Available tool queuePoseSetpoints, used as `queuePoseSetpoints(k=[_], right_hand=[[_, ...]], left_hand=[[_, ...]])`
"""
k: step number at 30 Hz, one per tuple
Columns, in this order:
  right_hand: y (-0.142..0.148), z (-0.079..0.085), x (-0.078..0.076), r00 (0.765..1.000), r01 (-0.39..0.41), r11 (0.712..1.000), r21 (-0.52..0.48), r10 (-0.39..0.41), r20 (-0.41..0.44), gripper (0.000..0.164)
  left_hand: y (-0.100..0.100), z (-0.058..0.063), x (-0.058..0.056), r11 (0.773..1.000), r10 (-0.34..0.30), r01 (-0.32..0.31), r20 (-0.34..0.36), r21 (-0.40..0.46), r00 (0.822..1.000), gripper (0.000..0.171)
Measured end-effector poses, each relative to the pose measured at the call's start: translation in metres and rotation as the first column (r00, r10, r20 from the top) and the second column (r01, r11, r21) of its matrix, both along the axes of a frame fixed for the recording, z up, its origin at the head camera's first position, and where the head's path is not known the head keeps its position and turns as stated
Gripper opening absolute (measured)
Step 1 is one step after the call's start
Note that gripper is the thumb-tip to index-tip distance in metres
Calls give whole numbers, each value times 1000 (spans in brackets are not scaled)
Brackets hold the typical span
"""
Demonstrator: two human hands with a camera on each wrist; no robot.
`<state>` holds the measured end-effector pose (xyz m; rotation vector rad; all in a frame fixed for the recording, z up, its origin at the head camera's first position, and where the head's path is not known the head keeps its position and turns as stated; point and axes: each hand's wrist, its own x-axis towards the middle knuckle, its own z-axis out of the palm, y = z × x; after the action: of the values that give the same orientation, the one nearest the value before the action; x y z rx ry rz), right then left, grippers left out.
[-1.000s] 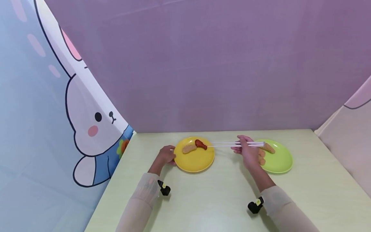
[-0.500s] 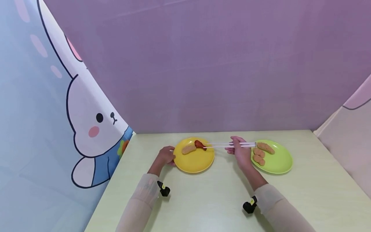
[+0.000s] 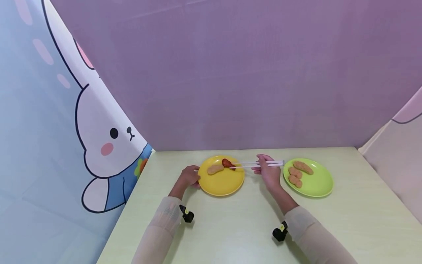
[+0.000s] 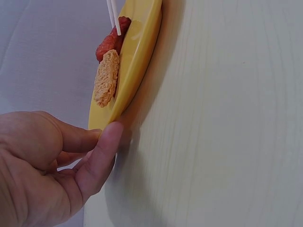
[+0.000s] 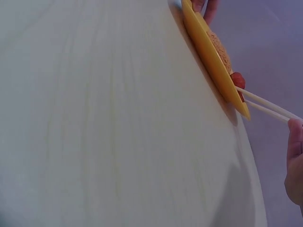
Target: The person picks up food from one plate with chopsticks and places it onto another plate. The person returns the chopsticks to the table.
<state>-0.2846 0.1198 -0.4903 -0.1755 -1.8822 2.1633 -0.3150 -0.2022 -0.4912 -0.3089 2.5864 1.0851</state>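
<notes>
My left hand pinches the left rim of a yellow plate between thumb and fingers. On that plate lie a tan breaded piece and, touching it, a red-brown chicken drumstick. To the right, my right hand grips a pair of white chopsticks pointing left. Their tips reach over the plate's right side to the drumstick, one on each side of it in the head view. Whether they squeeze it is hard to tell.
A green plate stands right of my right hand, with a long breaded piece and smaller nuggets on it. Behind the pale table rises a purple backdrop. A rabbit-print cloth hangs at the left.
My right hand has moved left with the chopsticks, uncovering the food on the green plate. The chopstick tips have slid further along the drumstick. My left hand stays at the yellow rim.
</notes>
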Motion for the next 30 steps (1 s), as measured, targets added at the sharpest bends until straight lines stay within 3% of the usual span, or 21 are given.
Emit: queuePoseSetpoints(k=[5,13,23,30], right_hand=[[-6,-2,2,1000,18,998,52,-18,-3,39],[-10,-6,2,997,74,996,52,-73,-14,38],[-8,-1,3,998,66,997,-37,-65,25,39],[-7,3,6,996,79,993,-93,-76,42,36]], left_hand=[[-1,-1,0,1000,-5,5,-9,-7,1000,50],[-2,-1,2,1000,1,0,-4,14,1000,51],[-3,1,2,996,2,-3,1,85,1000,50],[-5,4,5,998,-3,3,-2,67,1000,50]])
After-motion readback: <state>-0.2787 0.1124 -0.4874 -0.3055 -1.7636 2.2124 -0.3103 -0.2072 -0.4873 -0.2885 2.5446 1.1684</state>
